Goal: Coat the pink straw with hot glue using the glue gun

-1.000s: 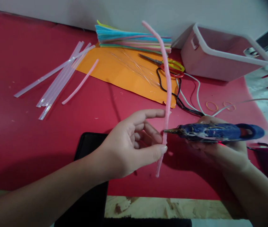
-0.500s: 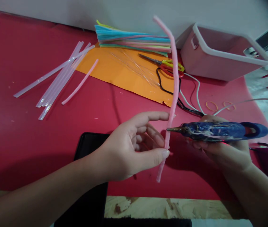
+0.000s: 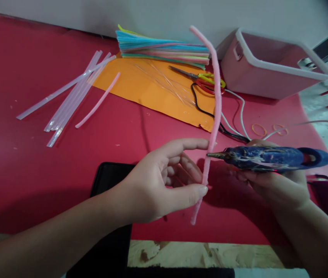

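A long pink pipe cleaner (image 3: 217,92) stands nearly upright in front of me, its top bent to the left. My left hand (image 3: 166,181) grips it low down, with the thumb and fingers closed around it. In my right hand (image 3: 279,185) is a dark blue hot glue gun (image 3: 262,158), smeared with dried glue. Its metal nozzle points left and meets the pipe cleaner just above the left thumb, between thumb and index finger. A clear glue stick pokes out of the gun's rear end. The right fingers are partly hidden beneath the gun.
On the red table (image 3: 51,166) lie clear glue sticks (image 3: 71,96), a short pink pipe cleaner (image 3: 98,100), an orange envelope (image 3: 152,92), scissors (image 3: 198,77) and a colourful pipe cleaner bundle (image 3: 164,48). A pink bin (image 3: 265,77), cables (image 3: 239,135), rubber bands (image 3: 259,129) and a black flat object (image 3: 109,247) surround my hands.
The glue gun has shifted slightly up and to the right. The pipe cleaner's upper part has dipped and leaned a little to the right, still in my left hand.
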The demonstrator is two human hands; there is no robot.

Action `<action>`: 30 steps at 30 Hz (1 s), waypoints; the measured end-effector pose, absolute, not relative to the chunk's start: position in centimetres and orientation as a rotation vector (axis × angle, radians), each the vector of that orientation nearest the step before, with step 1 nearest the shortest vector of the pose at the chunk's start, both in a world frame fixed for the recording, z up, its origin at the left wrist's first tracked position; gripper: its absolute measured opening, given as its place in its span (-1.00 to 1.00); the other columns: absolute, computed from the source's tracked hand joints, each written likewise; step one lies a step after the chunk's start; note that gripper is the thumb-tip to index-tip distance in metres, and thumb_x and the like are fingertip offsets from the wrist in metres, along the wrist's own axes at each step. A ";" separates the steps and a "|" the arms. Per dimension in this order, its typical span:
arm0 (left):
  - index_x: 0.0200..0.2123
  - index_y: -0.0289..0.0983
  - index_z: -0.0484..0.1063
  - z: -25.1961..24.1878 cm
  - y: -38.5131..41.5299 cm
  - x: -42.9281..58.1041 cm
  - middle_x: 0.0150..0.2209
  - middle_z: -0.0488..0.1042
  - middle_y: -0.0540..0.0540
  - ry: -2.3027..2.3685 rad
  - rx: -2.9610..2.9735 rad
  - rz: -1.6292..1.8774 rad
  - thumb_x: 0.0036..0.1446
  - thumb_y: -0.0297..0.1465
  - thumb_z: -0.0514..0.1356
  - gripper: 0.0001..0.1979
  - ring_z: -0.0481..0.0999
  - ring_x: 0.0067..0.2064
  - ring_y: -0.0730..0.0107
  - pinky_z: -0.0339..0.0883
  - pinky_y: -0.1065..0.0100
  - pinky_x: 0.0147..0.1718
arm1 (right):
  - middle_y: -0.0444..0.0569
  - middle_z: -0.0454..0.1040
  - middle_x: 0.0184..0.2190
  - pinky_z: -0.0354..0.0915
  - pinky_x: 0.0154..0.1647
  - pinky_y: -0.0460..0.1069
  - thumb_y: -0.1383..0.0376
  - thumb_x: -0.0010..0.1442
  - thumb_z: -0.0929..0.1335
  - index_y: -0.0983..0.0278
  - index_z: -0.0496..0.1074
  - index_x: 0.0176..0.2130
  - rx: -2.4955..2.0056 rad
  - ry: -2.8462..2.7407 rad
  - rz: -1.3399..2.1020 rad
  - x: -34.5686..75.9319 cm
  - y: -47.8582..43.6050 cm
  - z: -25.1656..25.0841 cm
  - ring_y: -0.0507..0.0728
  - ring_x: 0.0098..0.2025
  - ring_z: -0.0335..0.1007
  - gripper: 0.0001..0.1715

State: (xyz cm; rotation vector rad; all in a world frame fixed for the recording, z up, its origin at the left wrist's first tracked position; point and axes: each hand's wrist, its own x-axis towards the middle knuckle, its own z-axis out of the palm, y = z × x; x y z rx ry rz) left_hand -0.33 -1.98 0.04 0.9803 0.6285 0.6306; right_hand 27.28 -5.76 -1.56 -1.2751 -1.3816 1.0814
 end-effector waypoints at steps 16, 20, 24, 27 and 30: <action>0.22 -0.10 0.44 0.0 -2.1 -0.5 -0.30 0.56 0.00 0.632 1.003 0.609 0.13 -0.47 0.43 -0.41 0.53 -0.27 0.45 0.44 0.41 -0.24 | -0.12 0.54 -0.57 0.21 -0.64 -0.05 0.36 -0.03 0.54 0.18 0.57 -0.42 -1.307 -1.340 1.068 26.6 -5.6 -1.0 0.08 -0.60 0.37 -0.88; 0.23 -0.11 0.44 0.1 -2.2 -0.4 -0.31 0.55 0.00 0.648 1.004 0.608 0.12 -0.47 0.43 -0.40 0.53 -0.28 0.44 0.44 0.39 -0.24 | -0.12 0.52 -0.59 0.24 -0.62 -0.06 0.39 -0.05 0.53 0.21 0.56 -0.46 -1.299 -1.327 1.055 26.5 -5.5 -1.0 0.07 -0.60 0.38 -0.88; 0.23 -0.11 0.44 0.1 -2.1 -0.4 -0.32 0.53 0.00 0.638 1.016 0.603 0.13 -0.45 0.43 -0.40 0.52 -0.29 0.44 0.44 0.39 -0.25 | -0.12 0.53 -0.59 0.25 -0.61 -0.07 0.41 -0.07 0.54 0.23 0.56 -0.48 -1.299 -1.311 1.064 26.6 -5.6 -0.9 0.04 -0.62 0.36 -0.87; 0.23 -0.11 0.43 0.1 -2.1 -0.4 -0.32 0.53 0.01 0.619 1.014 0.604 0.14 -0.46 0.42 -0.41 0.51 -0.28 0.45 0.42 0.41 -0.26 | -0.12 0.54 -0.58 0.26 -0.61 -0.07 0.41 -0.07 0.54 0.23 0.57 -0.47 -1.305 -1.303 1.072 26.5 -5.6 -0.8 0.05 -0.60 0.38 -0.88; 0.23 -0.11 0.44 0.1 -2.1 -0.4 -0.32 0.54 0.01 0.616 1.017 0.602 0.14 -0.48 0.42 -0.41 0.51 -0.29 0.46 0.42 0.41 -0.26 | -0.12 0.53 -0.60 0.24 -0.62 -0.07 0.43 -0.11 0.54 0.23 0.56 -0.51 -1.307 -1.294 1.065 26.2 -5.5 -0.7 0.05 -0.61 0.37 -0.87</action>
